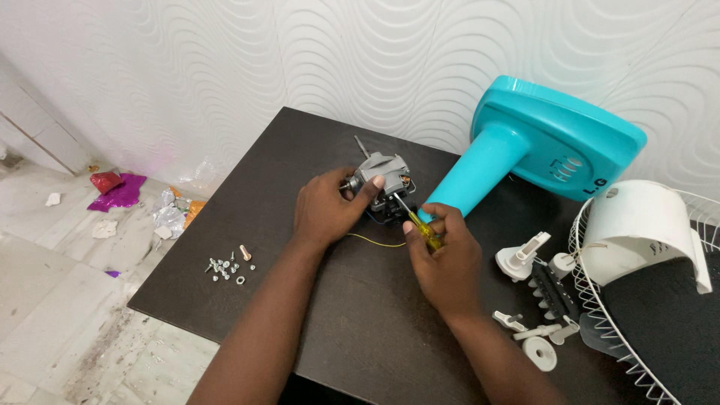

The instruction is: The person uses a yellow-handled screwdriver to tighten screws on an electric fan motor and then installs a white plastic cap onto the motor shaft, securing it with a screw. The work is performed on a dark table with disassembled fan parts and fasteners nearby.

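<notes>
hands: left [324,210] grips motor [381,180], right [444,259] holds screwdriver [417,223].

2 hands [326,210]; 1 grey fan motor [381,176]; 1 yellow screwdriver [420,225]; 1 teal fan base [551,142]; 1 wire grille [600,330]; 1 heap of screws [227,266], approx. a dozen.

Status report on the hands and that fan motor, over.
Left hand grips grey fan motor. Right hand holds yellow screwdriver, tip at motor. Loose screws lie apart, left.

Bright, even light, soft shadows (slight wide-angle bending at edges), mostly sharp.
</notes>
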